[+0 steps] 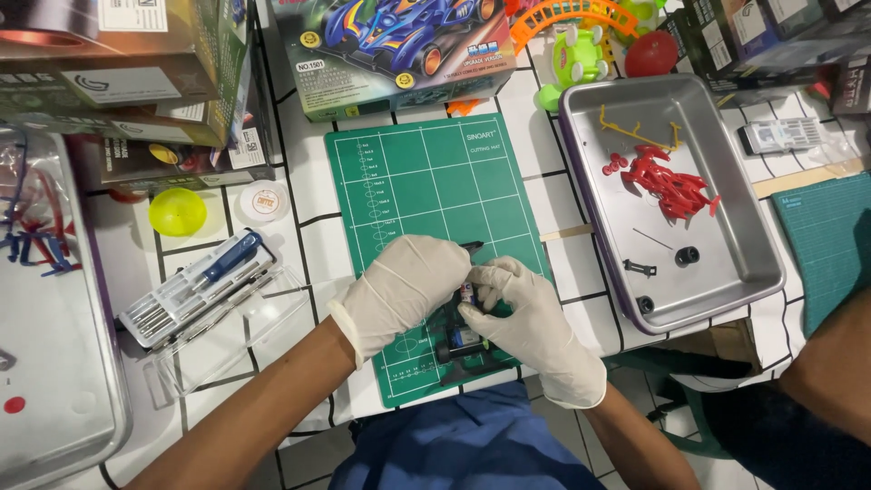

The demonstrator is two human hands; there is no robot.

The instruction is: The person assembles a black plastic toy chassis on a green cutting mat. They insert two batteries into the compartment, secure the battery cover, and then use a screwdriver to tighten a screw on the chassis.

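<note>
Two gloved hands, left hand (399,286) and right hand (531,327), fingers pinching perhaps a small motor (466,292), green cutting mat (435,172)

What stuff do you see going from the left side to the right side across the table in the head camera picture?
Metal tray with blue parts → yellow-green ball → screwdriver set in a clear case → green cutting mat → metal tray with red parts → teal mat.
</note>
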